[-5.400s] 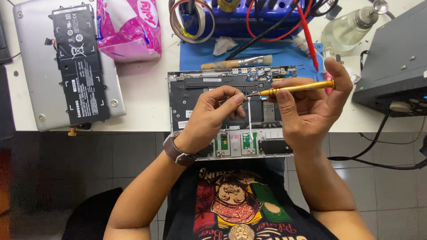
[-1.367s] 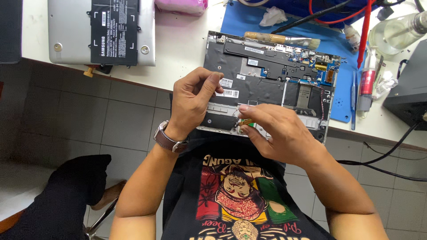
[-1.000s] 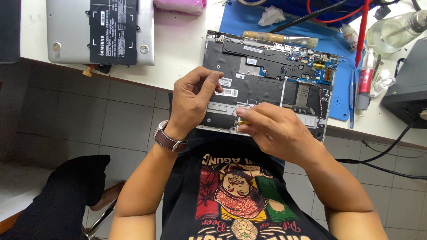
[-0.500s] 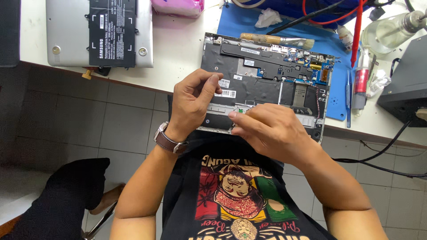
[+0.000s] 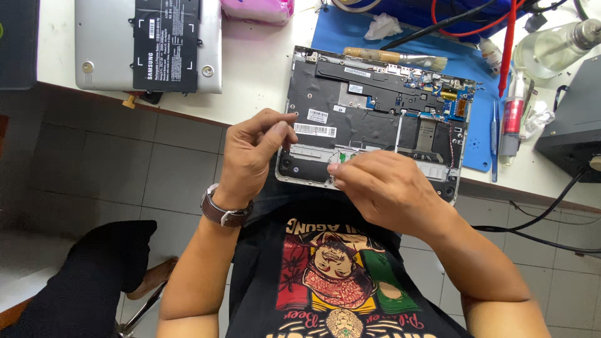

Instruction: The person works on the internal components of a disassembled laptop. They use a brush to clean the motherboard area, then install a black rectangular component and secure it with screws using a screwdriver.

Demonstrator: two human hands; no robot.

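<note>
An opened silver laptop chassis (image 5: 369, 119) lies on the white table, its dark inner parts and circuit boards facing up. My left hand (image 5: 253, 153), with a brown watch on the wrist, rests at the chassis's near left corner, index and thumb curled together beside a white label. My right hand (image 5: 382, 188) covers the near edge at the middle. Its fingertips are pinched down on something small and greenish, which the fingers mostly hide.
A silver laptop cover with a black battery (image 5: 166, 44) lies far left. A brush (image 5: 394, 57), blue mat (image 5: 482, 131), red-bodied tool (image 5: 512, 119), clear bottle (image 5: 554, 47) and grey box (image 5: 573, 131) sit behind and to the right. Black cables (image 5: 538, 225) hang off the edge.
Five seconds ago my right hand held a yellow screwdriver above the chassis; now it is lowered at the near edge with the screwdriver out of sight. In the last second both hands barely moved.
</note>
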